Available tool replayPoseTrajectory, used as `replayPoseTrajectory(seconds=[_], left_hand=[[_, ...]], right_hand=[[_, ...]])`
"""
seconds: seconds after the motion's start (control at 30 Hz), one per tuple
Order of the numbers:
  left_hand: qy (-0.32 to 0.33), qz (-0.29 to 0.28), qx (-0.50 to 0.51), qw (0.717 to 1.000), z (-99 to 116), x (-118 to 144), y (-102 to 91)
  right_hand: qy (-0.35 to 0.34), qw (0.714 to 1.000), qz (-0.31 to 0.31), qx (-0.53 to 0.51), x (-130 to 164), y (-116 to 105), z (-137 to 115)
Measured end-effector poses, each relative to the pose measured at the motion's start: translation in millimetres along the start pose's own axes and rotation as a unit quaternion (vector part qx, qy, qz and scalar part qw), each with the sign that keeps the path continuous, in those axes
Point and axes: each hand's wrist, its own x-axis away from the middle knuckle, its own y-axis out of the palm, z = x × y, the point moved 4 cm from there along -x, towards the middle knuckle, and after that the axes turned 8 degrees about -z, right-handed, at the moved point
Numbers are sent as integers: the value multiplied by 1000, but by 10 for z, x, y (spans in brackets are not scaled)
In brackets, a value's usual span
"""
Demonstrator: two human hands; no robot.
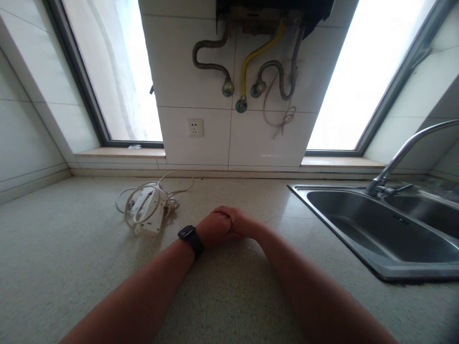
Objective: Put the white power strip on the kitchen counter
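Observation:
My left hand (215, 227) and my right hand (242, 223) are clasped together and rest on the speckled countertop (71, 248) in front of me. Neither hand holds an object. A black watch (190, 237) sits on my left wrist. A white power strip (149, 210) with its cord coiled around it lies on the counter, a short way to the left of my left hand.
A steel sink (387, 234) with a curved tap (405, 153) is set into the counter at the right. On the tiled back wall are a socket (195, 127) and several hoses (251, 67) under a heater. Windows flank the wall.

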Motion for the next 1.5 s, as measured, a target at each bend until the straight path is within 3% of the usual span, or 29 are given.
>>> replayPoseTrajectory(seconds=[0.3, 0.5, 0.67, 1.07, 1.5], left_hand=[[-5, -26, 0, 1000, -18, -27, 79], [0, -9, 23, 1000, 29, 3, 14], [0, 32, 54, 998, 61, 44, -67], [-15, 70, 66, 995, -23, 43, -30], [-42, 99, 96, 989, -11, 50, -55]], right_hand=[[1, 999, -32, -8, 59, -55, -119], [-31, 999, -37, -22, 81, -55, -117], [-18, 999, 3, -27, 76, -7, -109], [10, 997, 74, 15, 21, -7, -142], [49, 992, 97, 58, 10, -14, -123]])
